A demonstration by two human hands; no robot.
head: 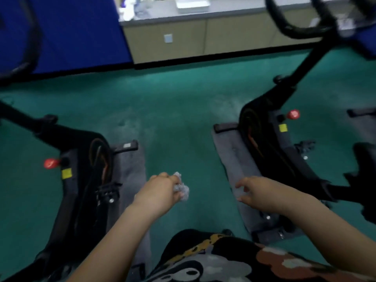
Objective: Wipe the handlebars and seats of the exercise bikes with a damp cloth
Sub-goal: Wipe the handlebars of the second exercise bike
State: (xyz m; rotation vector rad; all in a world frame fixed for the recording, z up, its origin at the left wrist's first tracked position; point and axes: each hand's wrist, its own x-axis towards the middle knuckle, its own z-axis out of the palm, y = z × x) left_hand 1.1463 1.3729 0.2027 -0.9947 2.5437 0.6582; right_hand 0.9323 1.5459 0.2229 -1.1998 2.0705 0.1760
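While the left hand clutches the crumpled grey-white damp cloth, the right hand hangs loose-fingered, empty; black curved handlebars at one o'clock untouched; wiping apparently outstanding.

I see green floor, a blue partition, beige cabinets under a grey surface holding a white tray.

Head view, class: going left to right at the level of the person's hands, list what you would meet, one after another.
Left exercise bike → grey mat beneath it → left hand gripping the crumpled cloth → bare green floor → right hand, holding nothing → right exercise bike.
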